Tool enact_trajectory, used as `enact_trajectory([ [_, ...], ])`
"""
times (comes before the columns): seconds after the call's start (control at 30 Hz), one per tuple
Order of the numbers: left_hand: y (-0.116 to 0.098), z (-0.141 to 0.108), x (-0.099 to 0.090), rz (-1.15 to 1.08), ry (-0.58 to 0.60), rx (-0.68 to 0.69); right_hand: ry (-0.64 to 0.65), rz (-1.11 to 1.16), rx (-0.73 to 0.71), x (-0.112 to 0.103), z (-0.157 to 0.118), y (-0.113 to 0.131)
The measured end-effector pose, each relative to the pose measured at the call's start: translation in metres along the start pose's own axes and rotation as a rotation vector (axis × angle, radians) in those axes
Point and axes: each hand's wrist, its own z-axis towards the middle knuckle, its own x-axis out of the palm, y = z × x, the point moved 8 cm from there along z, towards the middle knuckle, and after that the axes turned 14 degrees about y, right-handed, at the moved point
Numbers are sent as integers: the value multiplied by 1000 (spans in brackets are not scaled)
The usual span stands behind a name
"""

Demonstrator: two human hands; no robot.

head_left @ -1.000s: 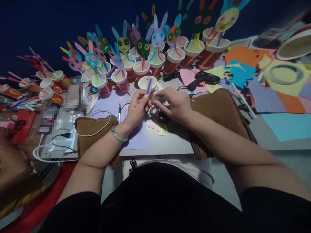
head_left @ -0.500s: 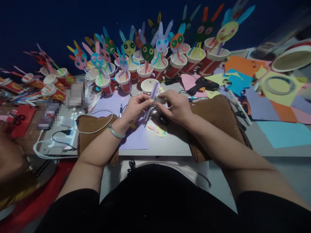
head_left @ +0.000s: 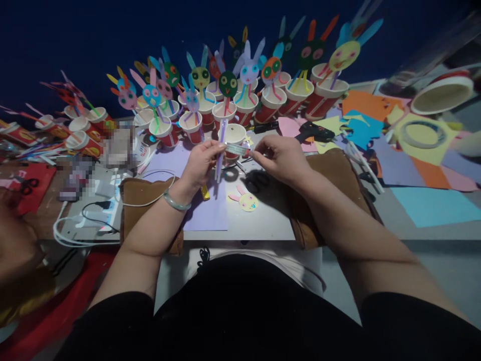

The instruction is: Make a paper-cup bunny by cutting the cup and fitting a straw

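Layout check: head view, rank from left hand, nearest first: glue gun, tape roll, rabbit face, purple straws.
1. Purple straws: held in left hand.
2. Rabbit face: right, toward the wearer.
3. Glue gun: right, farther back.
4. Tape roll: far right.

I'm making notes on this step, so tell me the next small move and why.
Probably wrap the clear strip around the purple straws: the left hand pinches the straws together, and the strip stretches out sideways from there to the right hand's fingertips, so its length looks unwrapped.
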Motion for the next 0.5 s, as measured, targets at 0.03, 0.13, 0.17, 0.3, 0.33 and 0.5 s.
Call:
enact_trajectory([
  [0.03, 0, 0, -1, -15, -24, -9, 87, -64, 39, 3, 0, -4],
  [0.13, 0, -2, -1, -46, -85, -53, 344, -277, 119, 20, -3, -15],
  [0.17, 0, -3, 0, -47, -99, -68, 409, -344, 124, 26, -4, -15],
  [0.3, -5, -7, 5, -7, -91, -83, 611, -521, 152, 46, -6, -5],
  [0.33, -6, -8, 7, 6, -71, -80, 682, -527, 191, 50, -6, -3],
  [0.5, -7, -11, 14, 60, 38, -103, 832, -509, 303, 50, -8, 4],
])
